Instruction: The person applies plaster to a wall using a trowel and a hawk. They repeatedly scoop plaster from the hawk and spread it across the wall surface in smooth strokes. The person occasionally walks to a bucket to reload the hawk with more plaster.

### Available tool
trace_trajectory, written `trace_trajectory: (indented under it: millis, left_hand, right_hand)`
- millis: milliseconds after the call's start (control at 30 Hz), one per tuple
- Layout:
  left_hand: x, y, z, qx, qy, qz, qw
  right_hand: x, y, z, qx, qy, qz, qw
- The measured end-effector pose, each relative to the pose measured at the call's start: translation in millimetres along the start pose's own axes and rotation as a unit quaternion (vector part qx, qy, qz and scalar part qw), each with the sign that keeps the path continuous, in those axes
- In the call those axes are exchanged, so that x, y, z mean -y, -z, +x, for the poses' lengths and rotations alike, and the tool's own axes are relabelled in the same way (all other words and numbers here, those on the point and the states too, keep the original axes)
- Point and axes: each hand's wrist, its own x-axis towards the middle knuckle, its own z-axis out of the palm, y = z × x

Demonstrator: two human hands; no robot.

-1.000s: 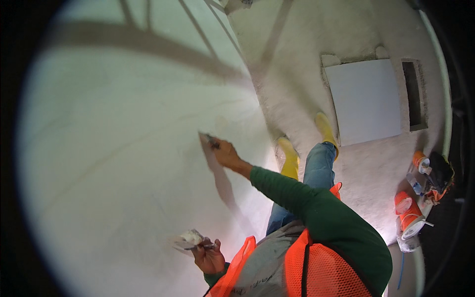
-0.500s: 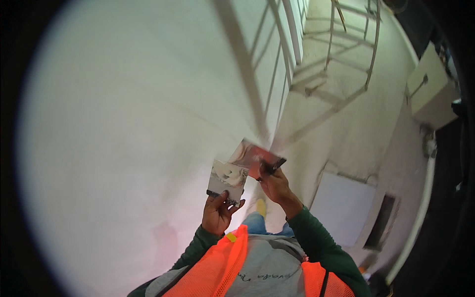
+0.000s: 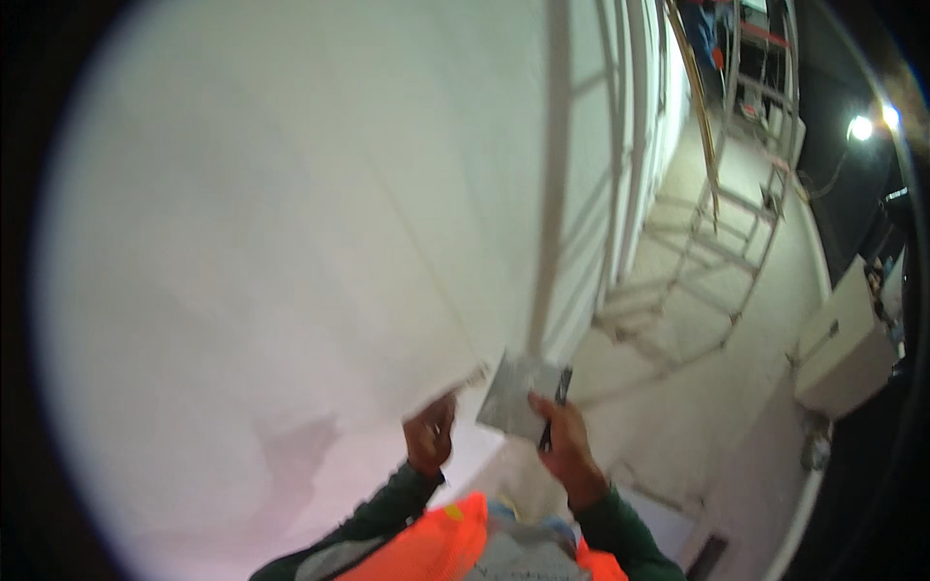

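Note:
My right hand (image 3: 570, 441) is closed on a wide putty knife (image 3: 513, 392) with a flat grey metal blade and a black back edge. My thumb lies on the blade, whose face is turned up. To its left, my left hand (image 3: 429, 434) grips a second putty knife (image 3: 469, 378), now seen nearly edge-on and blurred, so its face is hidden. Its tip comes close to the right-hand blade, with a small gap between them. Both tools are held in front of the pale wall (image 3: 291, 242).
A metal scaffold frame (image 3: 751, 261) stands on the floor along the wall, a long wooden pole (image 3: 699, 97) beside it. At right are a pale box (image 3: 843, 339) and bright lamps (image 3: 860, 128). A white panel (image 3: 654, 518) lies near my right forearm.
The view has tilted up along the wall. The left putty knife has turned from face-up to edge-on; the right one now shows a bare grey blade and has moved apart from the left.

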Motion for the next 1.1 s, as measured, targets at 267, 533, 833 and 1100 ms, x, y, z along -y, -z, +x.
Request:
trace_trajectory:
  millis: [267,533,833,1100]
  left_hand:
    - [-5.1,-1.2,41.0,0.008,-0.007,0.017,1.0]
    - [17.2,-76.0,59.1,-0.195,0.037,-0.469,0.861]
    - [15.7,-104.0,37.0,-0.295,0.081,-0.316,0.898]
    - [50.4,-106.7,5.6,-0.331,0.059,-0.445,0.83]
  right_hand:
    - [87.2,-54.3,36.1,0.076,0.024,0.032,0.996]
    - [236.3,-101.6,174.7,0.263,0.133,-0.02,0.955]
    - [319.6,-169.2,234.8,0.258,0.385,-0.282,0.84]
    - [479.9,-334.7,236.2,0.125,0.742,-0.421,0.507]
